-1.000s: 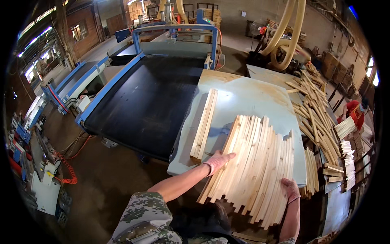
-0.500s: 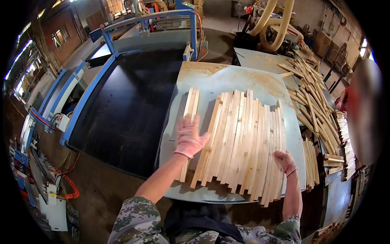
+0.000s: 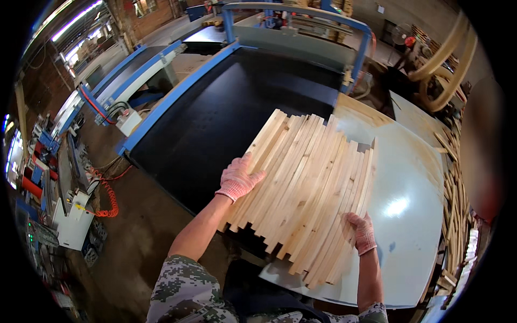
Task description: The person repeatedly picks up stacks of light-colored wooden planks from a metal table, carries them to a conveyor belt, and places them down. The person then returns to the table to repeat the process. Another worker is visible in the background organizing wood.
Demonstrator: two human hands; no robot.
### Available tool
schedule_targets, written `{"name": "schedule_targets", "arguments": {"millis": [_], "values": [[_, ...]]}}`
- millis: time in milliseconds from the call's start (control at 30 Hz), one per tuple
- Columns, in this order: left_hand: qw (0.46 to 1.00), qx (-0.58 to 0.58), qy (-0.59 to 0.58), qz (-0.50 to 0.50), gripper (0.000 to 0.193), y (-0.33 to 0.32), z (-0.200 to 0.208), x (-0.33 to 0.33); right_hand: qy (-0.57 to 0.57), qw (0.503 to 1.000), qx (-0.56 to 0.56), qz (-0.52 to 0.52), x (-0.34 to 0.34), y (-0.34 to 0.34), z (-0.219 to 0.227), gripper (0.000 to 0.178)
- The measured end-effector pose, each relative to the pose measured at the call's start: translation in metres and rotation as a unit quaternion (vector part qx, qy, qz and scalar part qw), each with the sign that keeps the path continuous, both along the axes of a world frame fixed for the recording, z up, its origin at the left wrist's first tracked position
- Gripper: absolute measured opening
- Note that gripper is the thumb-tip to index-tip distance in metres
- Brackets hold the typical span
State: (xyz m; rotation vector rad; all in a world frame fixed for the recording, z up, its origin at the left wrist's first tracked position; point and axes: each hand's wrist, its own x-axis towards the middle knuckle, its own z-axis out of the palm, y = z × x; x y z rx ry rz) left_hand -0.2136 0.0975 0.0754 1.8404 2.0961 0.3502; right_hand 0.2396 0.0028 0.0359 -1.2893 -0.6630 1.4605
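Note:
A wide row of pale wooden strips (image 3: 299, 183), laid side by side with uneven ends, is squeezed between my two gloved hands. My left hand (image 3: 238, 177) presses its outer left edge, fingers along the side and thumb over the top. At the near right edge my right hand (image 3: 362, 232) is closed round the outermost strips, its thumb on top. The row's left part lies over the black conveyor belt (image 3: 199, 107), its right part over the pale worktable (image 3: 406, 231). The undersides of the strips and some fingertips are hidden.
A blue frame (image 3: 301, 9) spans the belt's far end. A blue rail (image 3: 177, 102) runs along its left side. Loose wooden sticks (image 3: 455, 188) are heaped at the far right, below thick pale hoses (image 3: 444, 59). A coiled red air hose (image 3: 110, 199) hangs at the left.
Both hands have shifted the row of strips left, from the worktable partly onto the belt. My left hand, earlier beside a separate pair of strips, now holds the row's edge. The view has turned left.

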Motion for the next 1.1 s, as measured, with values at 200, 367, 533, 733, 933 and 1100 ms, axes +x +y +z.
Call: {"name": "schedule_targets", "arguments": {"millis": [200,367,533,733,933,1100], "values": [[0.997,0.016,0.068,0.028,0.092,0.051,0.008,-0.203,-0.025,1.000,-0.011,-0.005,-0.227,0.075,0.009,0.053],[0.985,0.013,0.154,0.079,0.098,0.084,-0.006,-0.312,-0.010,1.000,-0.010,0.017,-0.346,0.136,-0.034,0.053],[0.981,0.021,0.139,0.134,0.095,0.110,-0.012,-0.415,-0.282,0.928,-0.019,0.243,-0.467,0.180,0.004,0.050],[0.966,0.134,0.195,0.101,0.080,0.115,-0.012,-0.440,-0.475,0.859,0.077,0.173,-0.516,0.171,0.003,0.063],[0.971,0.117,0.191,0.082,0.081,0.128,-0.029,-0.451,-0.580,0.774,0.023,0.253,-0.525,0.162,0.026,0.052],[0.982,0.050,0.148,0.110,0.077,0.137,-0.045,-0.421,-0.361,0.849,0.123,0.366,-0.456,0.058,0.021,0.067]]}}
